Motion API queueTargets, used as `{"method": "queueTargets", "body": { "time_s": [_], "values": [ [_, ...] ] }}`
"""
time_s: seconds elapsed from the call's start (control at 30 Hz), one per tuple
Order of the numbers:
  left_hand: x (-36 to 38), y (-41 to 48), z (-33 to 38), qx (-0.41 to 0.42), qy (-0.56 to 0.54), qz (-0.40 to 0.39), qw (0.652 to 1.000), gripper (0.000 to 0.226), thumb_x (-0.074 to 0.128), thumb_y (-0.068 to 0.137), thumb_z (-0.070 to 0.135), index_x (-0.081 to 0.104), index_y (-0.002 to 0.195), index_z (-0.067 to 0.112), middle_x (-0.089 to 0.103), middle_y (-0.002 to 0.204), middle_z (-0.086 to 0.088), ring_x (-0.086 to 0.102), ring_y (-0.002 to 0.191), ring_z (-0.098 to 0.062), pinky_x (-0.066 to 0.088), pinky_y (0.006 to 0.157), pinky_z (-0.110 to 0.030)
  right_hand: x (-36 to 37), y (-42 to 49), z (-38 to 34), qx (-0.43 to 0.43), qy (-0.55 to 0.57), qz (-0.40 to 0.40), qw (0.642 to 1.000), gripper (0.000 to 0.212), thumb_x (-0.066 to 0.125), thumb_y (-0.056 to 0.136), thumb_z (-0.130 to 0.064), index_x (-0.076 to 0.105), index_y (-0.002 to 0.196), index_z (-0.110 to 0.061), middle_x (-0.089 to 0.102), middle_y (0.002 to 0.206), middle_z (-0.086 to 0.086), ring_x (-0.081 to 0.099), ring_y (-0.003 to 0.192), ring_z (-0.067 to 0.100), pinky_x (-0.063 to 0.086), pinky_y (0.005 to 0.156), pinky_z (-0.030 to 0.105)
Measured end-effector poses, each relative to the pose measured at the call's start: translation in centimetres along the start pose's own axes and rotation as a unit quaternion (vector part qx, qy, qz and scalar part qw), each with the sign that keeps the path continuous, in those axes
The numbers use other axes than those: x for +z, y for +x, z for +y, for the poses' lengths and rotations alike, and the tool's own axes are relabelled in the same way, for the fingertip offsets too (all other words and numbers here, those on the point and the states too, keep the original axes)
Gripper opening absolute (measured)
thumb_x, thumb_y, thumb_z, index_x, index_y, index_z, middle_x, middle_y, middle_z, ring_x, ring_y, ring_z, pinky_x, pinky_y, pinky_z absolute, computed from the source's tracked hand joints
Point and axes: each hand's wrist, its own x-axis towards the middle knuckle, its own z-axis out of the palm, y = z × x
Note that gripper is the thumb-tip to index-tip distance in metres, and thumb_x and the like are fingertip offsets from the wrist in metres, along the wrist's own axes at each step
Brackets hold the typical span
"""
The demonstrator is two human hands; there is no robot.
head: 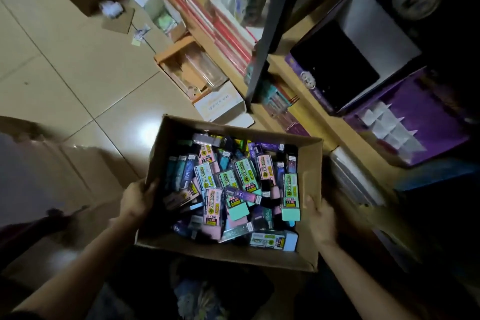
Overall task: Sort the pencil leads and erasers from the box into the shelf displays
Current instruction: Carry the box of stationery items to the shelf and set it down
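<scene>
box (309,176): held low at 6 o'clock in the head view, top open; whether its base rests on anything cannot be told.
left hand (135,200): clamped on the box's 9 o'clock wall, fingers hooked over the rim.
right hand (323,223): clamped on the 3 o'clock wall, thumb laid over the rim, the other fingers hidden outside.
packs (233,184): small lead cases and sleeved erasers heaped loose inside; each is judged light, stiff and glossy, so likely slippery, and best pinched across its long sides.
load: the full box is judged fairly heavy and its thin walls apt to bow; support under the base is advised.
shelf edge (337,127): wooden lip at 2 o'clock, near the box's far corner; a knock is risked there.
purple display (441,112): divided tray at 3 o'clock, some cells apparently free.
black post (267,34): upright at 12 o'clock, narrowing the approach.
floor tiles (65,73): open room at 10 o'clock.
</scene>
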Motion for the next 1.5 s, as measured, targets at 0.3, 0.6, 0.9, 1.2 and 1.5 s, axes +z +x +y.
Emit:
{"method": "queueTargets", "body": {
  "time_s": [0.3,0.6,0.9,1.2,1.5],
  "values": [
    [11.2,8.7,-3.0,-0.011,-0.018,0.017,1.0,0.04,0.052,0.095,0.029,0.064,0.088,-0.009,0.065,0.087,-0.032,0.064,0.086,-0.042,0.047,0.071,-0.043,6.8,11.0,7.1,-0.049,-0.055,0.025,0.997,0.023,0.049,0.096,-0.016,0.06,0.097,0.004,0.062,0.083,0.01,0.055,0.071,0.019,0.036,0.053,0.02],
    [17.5,14.4,-6.2,0.083,0.01,0.048,0.995,0.036,0.052,0.095,0.034,0.068,0.086,0.003,0.068,0.081,-0.023,0.066,0.082,-0.036,0.041,0.065,-0.035,11.1,16.4,12.2,-0.118,-0.089,0.049,0.988,0.025,0.047,0.097,-0.013,0.06,0.103,0.007,0.067,0.098,0.02,0.063,0.085,0.03,0.04,0.066,0.026],
    [16.7,11.9,-6.6,0.185,0.038,0.078,0.979,0.041,0.051,0.095,0.03,0.065,0.083,-0.006,0.065,0.087,-0.03,0.064,0.084,-0.04,0.044,0.067,-0.037,9.4,13.0,14.2,-0.125,-0.078,0.102,0.984,0.031,0.05,0.096,-0.02,0.061,0.102,0.008,0.066,0.102,0.023,0.062,0.094,0.036,0.036,0.066,0.027],
    [18.5,10.3,-8.4,0.23,0.019,0.059,0.971,0.044,0.052,0.095,0.029,0.065,0.086,-0.011,0.066,0.09,-0.032,0.064,0.086,-0.04,0.045,0.068,-0.038,6.8,10.0,16.7,-0.136,-0.048,0.134,0.981,0.03,0.05,0.096,-0.019,0.062,0.104,0.008,0.066,0.103,0.021,0.062,0.094,0.032,0.035,0.067,0.025],
    [22.1,13.2,-10.8,0.211,0.014,0.081,0.974,0.039,0.052,0.095,0.032,0.068,0.091,-0.003,0.067,0.089,-0.028,0.065,0.087,-0.039,0.041,0.065,-0.035,11.1,13.2,20.7,-0.086,-0.003,0.104,0.991,0.026,0.051,0.096,-0.021,0.06,0.097,0.004,0.064,0.095,0.021,0.061,0.087,0.031,0.043,0.071,0.031]
  ]
}}
